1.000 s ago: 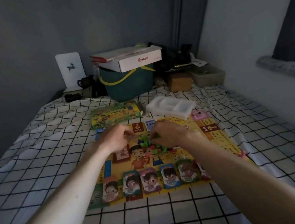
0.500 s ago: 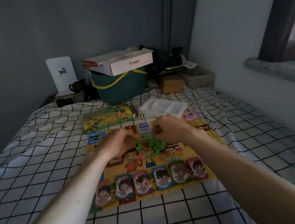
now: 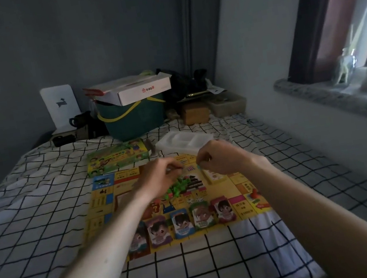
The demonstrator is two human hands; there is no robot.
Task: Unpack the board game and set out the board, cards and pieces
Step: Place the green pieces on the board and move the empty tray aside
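Game board [image 3: 105, 202]: yellow, flat on checked bed. Character cards [image 3: 182, 220]: row along near edge, face up. Green pieces [image 3: 177, 187]: small pile at centre. Green game box [image 3: 117, 160] and white tray [image 3: 184, 141]: beyond far edge.

We note a bed covered with a white sheet [image 3: 47, 236] in a black grid. At its far end stands a green bin [image 3: 135, 120] with a yellow handle, a white cardboard box [image 3: 139, 89] resting on top. Left of it, an upright white card [image 3: 60, 106] bears a dark animal figure. A stone window sill [image 3: 332, 98] runs along the right wall.
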